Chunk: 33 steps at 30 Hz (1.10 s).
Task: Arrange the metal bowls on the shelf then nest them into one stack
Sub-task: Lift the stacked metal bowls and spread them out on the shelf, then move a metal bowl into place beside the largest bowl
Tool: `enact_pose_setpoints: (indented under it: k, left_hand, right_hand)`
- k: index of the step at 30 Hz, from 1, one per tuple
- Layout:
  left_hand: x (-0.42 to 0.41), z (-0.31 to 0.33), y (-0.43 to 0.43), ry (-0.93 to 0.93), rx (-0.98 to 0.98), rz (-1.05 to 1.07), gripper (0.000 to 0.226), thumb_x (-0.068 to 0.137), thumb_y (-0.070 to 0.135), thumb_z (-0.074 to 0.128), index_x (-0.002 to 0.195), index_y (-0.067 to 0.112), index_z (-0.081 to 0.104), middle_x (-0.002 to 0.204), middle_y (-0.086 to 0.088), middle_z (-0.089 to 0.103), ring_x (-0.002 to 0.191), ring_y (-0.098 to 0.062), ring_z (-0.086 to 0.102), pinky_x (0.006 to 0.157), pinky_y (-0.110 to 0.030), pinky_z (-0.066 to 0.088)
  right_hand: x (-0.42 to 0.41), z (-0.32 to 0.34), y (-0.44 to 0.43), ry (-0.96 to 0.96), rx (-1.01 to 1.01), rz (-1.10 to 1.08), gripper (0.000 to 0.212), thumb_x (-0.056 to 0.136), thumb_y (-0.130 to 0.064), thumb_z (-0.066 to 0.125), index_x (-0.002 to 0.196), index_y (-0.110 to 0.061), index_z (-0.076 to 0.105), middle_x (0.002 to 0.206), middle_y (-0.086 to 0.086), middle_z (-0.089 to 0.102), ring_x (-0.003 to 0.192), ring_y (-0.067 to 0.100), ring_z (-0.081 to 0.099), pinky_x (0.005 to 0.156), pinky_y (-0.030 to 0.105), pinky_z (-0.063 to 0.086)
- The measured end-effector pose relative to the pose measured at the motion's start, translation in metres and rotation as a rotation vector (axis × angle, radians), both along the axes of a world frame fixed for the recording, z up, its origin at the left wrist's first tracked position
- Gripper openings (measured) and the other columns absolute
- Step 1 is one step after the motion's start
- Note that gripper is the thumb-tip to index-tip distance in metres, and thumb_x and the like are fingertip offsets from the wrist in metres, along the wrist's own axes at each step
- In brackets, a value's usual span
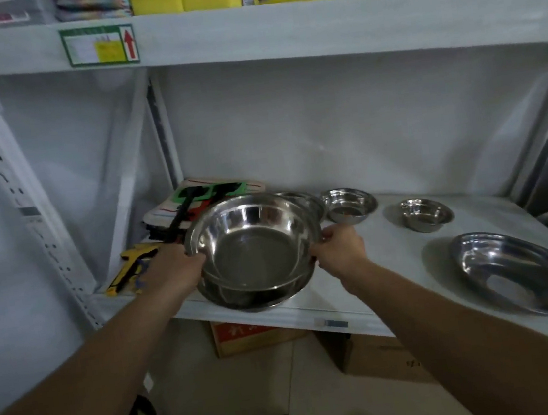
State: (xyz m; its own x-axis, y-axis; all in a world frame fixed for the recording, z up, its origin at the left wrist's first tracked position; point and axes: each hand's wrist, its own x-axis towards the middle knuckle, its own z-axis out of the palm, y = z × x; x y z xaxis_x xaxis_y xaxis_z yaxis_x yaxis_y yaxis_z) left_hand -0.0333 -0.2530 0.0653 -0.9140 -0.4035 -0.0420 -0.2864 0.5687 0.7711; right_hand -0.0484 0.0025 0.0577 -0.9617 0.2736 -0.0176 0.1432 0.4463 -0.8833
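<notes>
A large shiny metal bowl [253,247] is held tilted toward me over the white shelf [393,261], nested in a second wide bowl [259,295] beneath it. My left hand [173,271] grips its left rim and my right hand [338,251] grips its right rim. Behind it another bowl's rim [302,200] shows, mostly hidden. To the right stand a small bowl [350,205], a smaller bowl [427,212] and a wide shallow bowl [518,270] near the front right edge.
Folded cloths with a black-handled tool [196,203] and a yellow packaged item [131,266] lie at the shelf's left back. An upper shelf [278,31] with sponges hangs overhead. Cardboard boxes [247,338] sit on the floor below.
</notes>
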Motion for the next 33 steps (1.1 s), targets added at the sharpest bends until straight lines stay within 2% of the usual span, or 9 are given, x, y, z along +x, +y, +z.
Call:
enact_pose_setpoints:
  k: [4, 14, 17, 20, 22, 24, 26, 29, 33]
  left_hand:
    - [-0.01, -0.037, -0.003, -0.07, -0.148, -0.034, 0.029, 0.093, 0.029, 0.052, 0.073, 0.012, 0.065, 0.071, -0.004, 0.063, 0.063, -0.017, 0.058, 0.052, -0.028, 0.038]
    - [-0.034, -0.073, -0.006, -0.078, 0.32, 0.057, 0.01, 0.091, 0.012, 0.062, 0.084, 0.018, 0.066, 0.094, -0.014, 0.07, 0.087, -0.033, 0.068, 0.077, -0.054, 0.064]
    - [-0.036, -0.074, -0.002, -0.132, 0.099, 0.071, 0.01, 0.092, 0.018, 0.059, 0.095, 0.012, 0.067, 0.113, -0.018, 0.069, 0.1, -0.036, 0.066, 0.089, -0.052, 0.059]
    - [-0.028, -0.061, 0.021, -0.019, -0.354, 0.058, 0.054, 0.092, 0.029, 0.064, 0.141, 0.01, 0.051, 0.146, -0.021, 0.047, 0.132, -0.041, 0.046, 0.104, -0.053, 0.044]
    - [-0.022, -0.04, 0.056, 0.273, -0.353, -0.043, 0.045, 0.095, 0.027, 0.065, 0.135, 0.012, 0.055, 0.134, -0.013, 0.055, 0.121, -0.031, 0.056, 0.093, -0.039, 0.05]
    - [-0.026, -0.02, 0.105, 0.337, -0.166, -0.217, 0.02, 0.099, 0.023, 0.061, 0.117, 0.018, 0.063, 0.104, 0.004, 0.063, 0.09, -0.012, 0.065, 0.073, -0.022, 0.051]
    - [-0.039, -0.011, 0.157, 0.222, 0.185, -0.328, 0.014, 0.101, 0.018, 0.057, 0.109, 0.013, 0.067, 0.092, 0.004, 0.068, 0.079, -0.013, 0.068, 0.072, -0.028, 0.059]
    - [-0.075, -0.019, 0.225, -0.063, 0.848, -0.222, 0.017, 0.104, 0.016, 0.049, 0.11, 0.003, 0.059, 0.094, -0.013, 0.064, 0.07, -0.023, 0.061, 0.064, -0.029, 0.057]
    - [-0.128, -0.057, 0.27, -0.176, 1.155, 0.009, 0.037, 0.106, 0.035, 0.044, 0.128, 0.007, 0.053, 0.115, -0.02, 0.062, 0.088, -0.029, 0.063, 0.08, -0.039, 0.059]
  right_hand:
    - [-0.012, -0.041, -0.011, -0.057, 0.144, -0.002, 0.017, 0.078, -0.028, 0.072, 0.078, -0.011, 0.072, 0.09, 0.011, 0.07, 0.085, 0.028, 0.068, 0.076, 0.043, 0.062]
    - [-0.019, -0.069, -0.022, -0.066, 0.151, 0.03, 0.023, 0.089, -0.02, 0.057, 0.067, -0.016, 0.061, 0.072, 0.007, 0.068, 0.07, 0.027, 0.065, 0.069, 0.037, 0.057]
    - [-0.019, -0.068, -0.019, -0.084, 0.105, 0.067, 0.019, 0.09, -0.02, 0.059, 0.072, -0.015, 0.063, 0.076, 0.011, 0.072, 0.076, 0.029, 0.07, 0.076, 0.041, 0.063]
    - [-0.014, -0.065, -0.004, -0.085, -0.029, 0.077, 0.015, 0.092, -0.026, 0.064, 0.102, -0.015, 0.068, 0.077, 0.012, 0.074, 0.087, 0.032, 0.073, 0.088, 0.048, 0.06]
    - [-0.009, -0.062, 0.019, -0.097, -0.208, 0.005, 0.056, 0.095, -0.029, 0.066, 0.144, -0.004, 0.053, 0.086, 0.003, 0.073, 0.092, 0.025, 0.073, 0.095, 0.044, 0.059]
    - [0.0, -0.059, 0.045, -0.091, -0.343, -0.069, 0.062, 0.096, -0.024, 0.066, 0.149, 0.0, 0.046, 0.104, 0.007, 0.072, 0.092, 0.023, 0.074, 0.093, 0.042, 0.06]
    - [0.007, -0.059, 0.072, -0.077, -0.4, -0.126, 0.057, 0.096, -0.016, 0.066, 0.147, 0.002, 0.049, 0.112, 0.013, 0.071, 0.09, 0.025, 0.075, 0.089, 0.043, 0.062]
    - [0.018, -0.063, 0.106, -0.062, -0.422, -0.164, 0.051, 0.095, -0.008, 0.064, 0.144, 0.004, 0.053, 0.113, 0.018, 0.071, 0.088, 0.027, 0.076, 0.082, 0.039, 0.064]
    - [0.029, -0.073, 0.136, -0.049, -0.491, -0.143, 0.043, 0.094, -0.002, 0.064, 0.137, 0.003, 0.058, 0.106, 0.02, 0.074, 0.083, 0.031, 0.078, 0.069, 0.034, 0.063]
